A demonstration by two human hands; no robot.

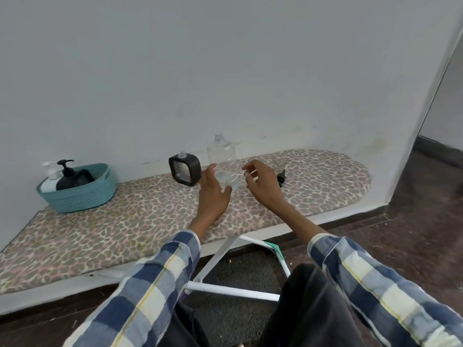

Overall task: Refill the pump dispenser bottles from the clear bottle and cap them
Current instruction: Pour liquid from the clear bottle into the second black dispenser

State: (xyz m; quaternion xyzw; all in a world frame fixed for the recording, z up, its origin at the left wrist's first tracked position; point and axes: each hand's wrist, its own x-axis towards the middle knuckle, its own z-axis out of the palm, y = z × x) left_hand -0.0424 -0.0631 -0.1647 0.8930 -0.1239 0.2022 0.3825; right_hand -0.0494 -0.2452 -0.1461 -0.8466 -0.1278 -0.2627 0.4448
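we see the clear bottle (221,156) standing upright and uncapped on the leopard-print surface (125,229), close to the wall, with only a shallow pool of liquid showing at its base. our left hand (213,194) is open just beside its lower left side, fingers loosely spread; whether they touch the plastic we cannot tell. our right hand (260,181) hovers to the right of the bottle, fingers curled with the tips drawn together as if pinching something thin and pale, too small for us to name, so we cannot tell if it holds anything.

just left of the bottle a square dispenser with a dark frame (185,170) leans, its neck open and no pump on it. a dark pump head (281,177) seems to lie behind our right hand, mostly hidden. far to the left a teal basket (80,194) holds a white pump bottle (51,179) and a black pump bottle (65,176), pumps on.

we judge the risks so: the clear bottle is light and nearly empty, so a careless nudge from either hand could tip it over. the square dispenser leans and its neck is narrow, so a pour without steadying it could miss and soak the fabric cover.
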